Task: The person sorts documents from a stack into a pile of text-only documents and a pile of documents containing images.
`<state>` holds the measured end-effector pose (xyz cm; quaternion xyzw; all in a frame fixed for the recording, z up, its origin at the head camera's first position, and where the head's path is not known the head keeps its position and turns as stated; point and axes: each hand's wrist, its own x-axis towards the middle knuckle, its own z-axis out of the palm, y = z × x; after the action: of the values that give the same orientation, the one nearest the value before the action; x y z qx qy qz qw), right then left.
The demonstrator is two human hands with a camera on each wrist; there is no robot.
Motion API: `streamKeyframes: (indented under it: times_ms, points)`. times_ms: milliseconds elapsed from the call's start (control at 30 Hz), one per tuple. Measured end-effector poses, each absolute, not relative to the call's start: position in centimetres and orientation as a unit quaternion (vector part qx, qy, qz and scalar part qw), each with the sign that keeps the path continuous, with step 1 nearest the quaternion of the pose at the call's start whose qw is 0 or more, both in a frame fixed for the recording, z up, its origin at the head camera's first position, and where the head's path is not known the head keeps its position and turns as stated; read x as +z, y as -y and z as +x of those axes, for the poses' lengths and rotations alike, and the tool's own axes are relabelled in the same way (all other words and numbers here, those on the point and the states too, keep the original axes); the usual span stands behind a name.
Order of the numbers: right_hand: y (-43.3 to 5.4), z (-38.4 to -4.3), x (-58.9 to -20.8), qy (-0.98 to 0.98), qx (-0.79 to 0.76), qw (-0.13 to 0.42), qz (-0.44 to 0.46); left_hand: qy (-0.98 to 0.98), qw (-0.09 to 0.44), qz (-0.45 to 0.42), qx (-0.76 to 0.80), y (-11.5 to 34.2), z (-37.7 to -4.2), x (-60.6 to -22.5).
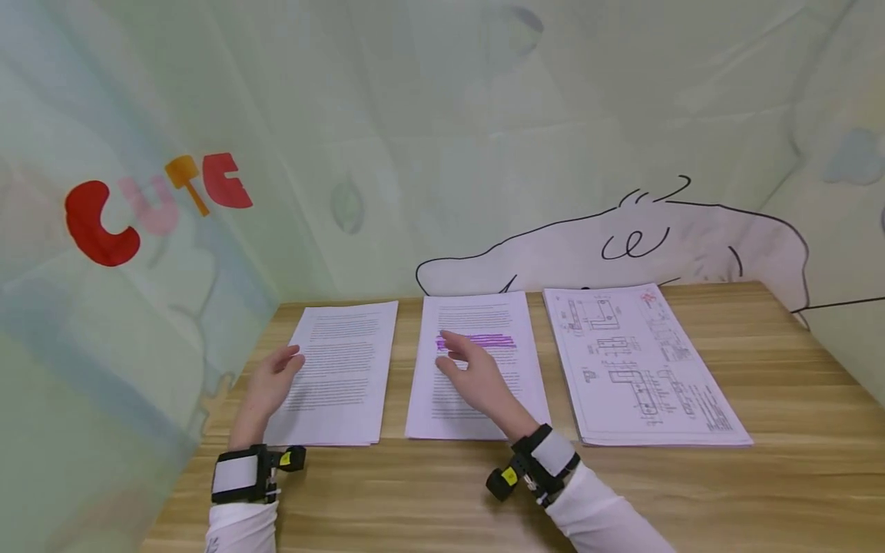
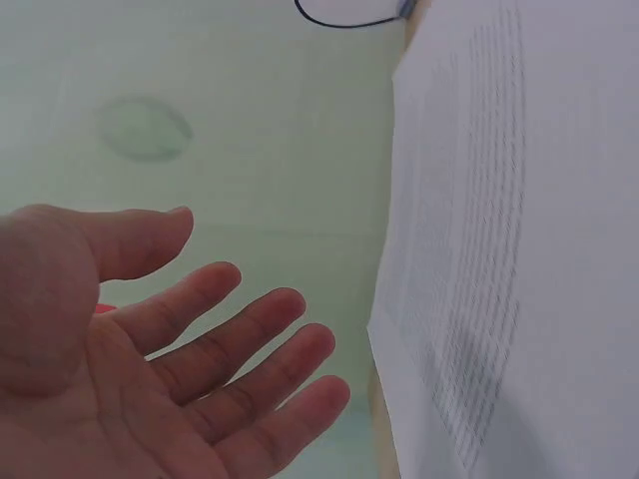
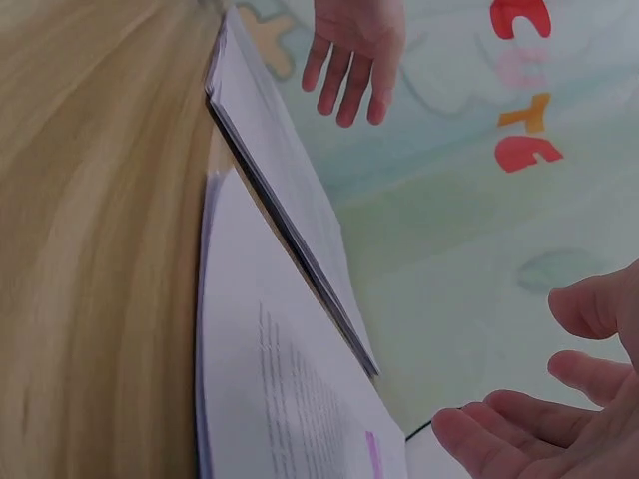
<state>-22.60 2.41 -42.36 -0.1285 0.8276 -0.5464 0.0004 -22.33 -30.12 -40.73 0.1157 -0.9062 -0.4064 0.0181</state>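
Observation:
My left hand (image 1: 269,385) hovers over the left edge of a stack of printed text sheets (image 1: 346,369). In the left wrist view its fingers (image 2: 262,344) are spread and relaxed, with nothing between them. My right hand (image 1: 477,376) is above the middle stack of paper (image 1: 429,426), whose top sheet bears purple highlighter strokes (image 1: 498,341) across a few lines. The right wrist view shows the right hand's fingers (image 3: 529,429) loosely extended and holding nothing, apart from the paper. Part of the highlighted text lies hidden behind that hand.
On the right lies a third stack, with a technical drawing (image 1: 636,369) on top. All three stacks rest on a wood-grain table (image 1: 387,499). A printed cloth backdrop (image 1: 387,153) with cartoon shapes and coloured letters rises behind and to the left.

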Motion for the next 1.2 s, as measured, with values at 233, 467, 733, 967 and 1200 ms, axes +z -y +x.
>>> streamKeyframes:
  times_ms: [233, 467, 733, 967, 1200]
  points:
    - [1.2, -22.6, -43.7, -0.817, -0.556, 0.053, -0.142, 0.915, -0.024, 0.142, -0.378, 31.4, -22.5, -41.7]
    - [3.8, -22.7, -44.9, -0.800, -0.571, 0.095, -0.160, 0.913, -0.059, 0.159, -0.370, 31.6, -22.9, -42.3]
    - [5.2, -23.3, -45.8, -0.710, -0.672, 0.199, -0.070, 0.912, -0.071, 0.157, -0.372, 31.1, -23.0, -43.0]
    - [5.5, -23.5, -45.7, -0.633, -0.734, 0.241, -0.044, 0.913, -0.083, 0.158, -0.366, 30.7, -23.0, -43.4]
    - [5.6, -23.6, -45.7, -0.608, -0.753, 0.251, -0.021, 0.923, -0.099, 0.149, -0.342, 30.6, -23.1, -43.6]
